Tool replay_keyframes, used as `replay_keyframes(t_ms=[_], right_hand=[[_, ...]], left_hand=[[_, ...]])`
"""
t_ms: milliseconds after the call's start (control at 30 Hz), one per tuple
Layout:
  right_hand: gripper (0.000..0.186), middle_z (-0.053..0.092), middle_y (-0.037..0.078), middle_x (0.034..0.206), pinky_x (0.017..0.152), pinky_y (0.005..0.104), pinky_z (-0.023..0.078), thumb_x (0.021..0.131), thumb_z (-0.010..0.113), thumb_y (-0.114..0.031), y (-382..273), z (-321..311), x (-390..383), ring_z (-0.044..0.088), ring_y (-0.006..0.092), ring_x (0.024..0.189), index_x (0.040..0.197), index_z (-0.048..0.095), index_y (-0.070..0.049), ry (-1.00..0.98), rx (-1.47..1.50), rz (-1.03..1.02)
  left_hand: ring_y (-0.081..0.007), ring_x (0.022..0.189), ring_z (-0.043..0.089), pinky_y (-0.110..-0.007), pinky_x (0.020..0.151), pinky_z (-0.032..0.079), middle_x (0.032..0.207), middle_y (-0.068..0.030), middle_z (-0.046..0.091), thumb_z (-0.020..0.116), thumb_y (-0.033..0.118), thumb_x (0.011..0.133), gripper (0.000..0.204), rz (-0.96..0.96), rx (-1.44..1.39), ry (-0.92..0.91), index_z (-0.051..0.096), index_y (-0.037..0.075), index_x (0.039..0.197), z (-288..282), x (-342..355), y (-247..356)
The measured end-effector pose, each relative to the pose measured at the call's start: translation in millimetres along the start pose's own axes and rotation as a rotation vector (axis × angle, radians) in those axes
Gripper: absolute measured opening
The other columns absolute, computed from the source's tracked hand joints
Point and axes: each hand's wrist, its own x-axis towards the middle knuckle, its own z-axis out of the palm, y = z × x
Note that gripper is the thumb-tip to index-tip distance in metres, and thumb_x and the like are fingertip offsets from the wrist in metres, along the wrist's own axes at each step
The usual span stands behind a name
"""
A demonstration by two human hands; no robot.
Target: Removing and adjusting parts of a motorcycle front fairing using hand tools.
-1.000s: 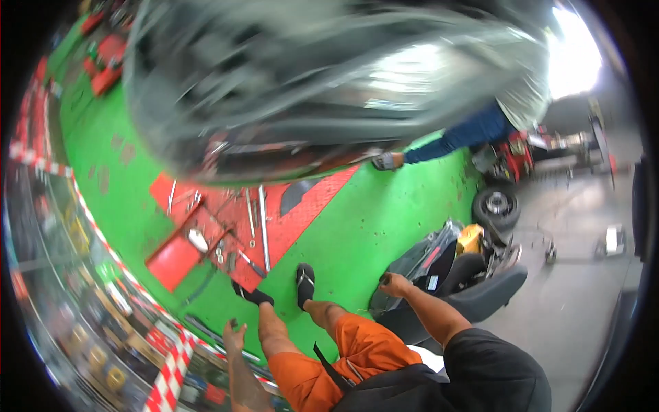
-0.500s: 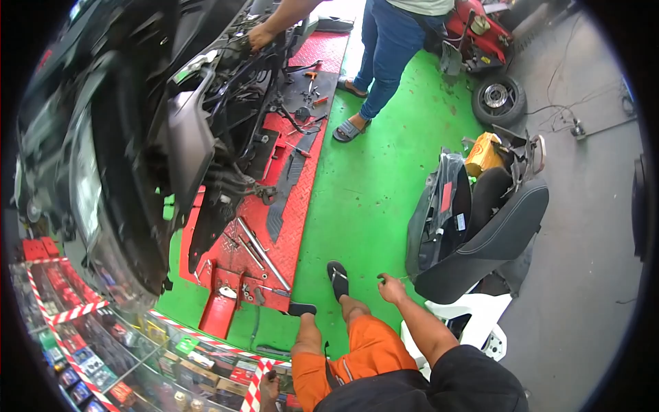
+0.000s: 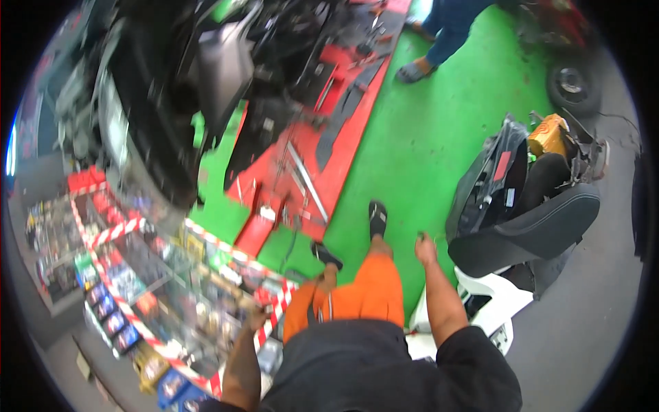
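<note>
The dark seat (image 3: pixel 532 226) is near the right hand (image 3: pixel 425 248), its long side slanting up and right. I can't tell how open that or the left hand (image 3: pixel 256 316) is, or what's held. Green floor (image 3: pixel 412 158) reaches the red ramp (image 3: pixel 341 180).

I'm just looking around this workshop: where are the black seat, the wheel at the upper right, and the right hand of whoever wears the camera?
Black seat (image 3: pixel 525 230): head view, middle of its dark cover.
Wheel (image 3: pixel 570 80): head view, on its hub.
Right hand (image 3: pixel 426 250): head view, middle of the hand.
</note>
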Motion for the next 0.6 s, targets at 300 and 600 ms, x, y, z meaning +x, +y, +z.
replay_keyframes(t_ms=[300, 600], right_hand=[[0.037, 0.066, 0.021, 0.107, 0.093, 0.0411, 0.047, 0.092, 0.053, -0.024, -98, -32, 14, 0.062, 0.0348, 0.103, 0.124, 0.060, -0.006, 0.126, 0.247, -0.229], [0.038, 0.059, 0.010, 0.129, 0.107, 0.0374, 0.035, 0.096, 0.061, -0.022, -414, -93, -191, 0.052, 0.0234, 0.123, 0.129, 0.056, -0.003, 0.758, 0.321, -1.114]], left_hand=[[-0.0130, 0.076, 0.056, -0.029, 0.066, 0.045, 0.089, -0.0046, 0.064, 0.059, 0.027, 0.096, 0.039, -0.131, -0.162, 0.222, 0.058, 0.007, 0.129, 18, -52, 24], [-0.0150, 0.078, 0.057, -0.031, 0.068, 0.047, 0.090, -0.0058, 0.065, 0.056, 0.023, 0.096, 0.037, -0.034, -0.156, 0.449, 0.060, 0.003, 0.127, -53, -23, -150]])
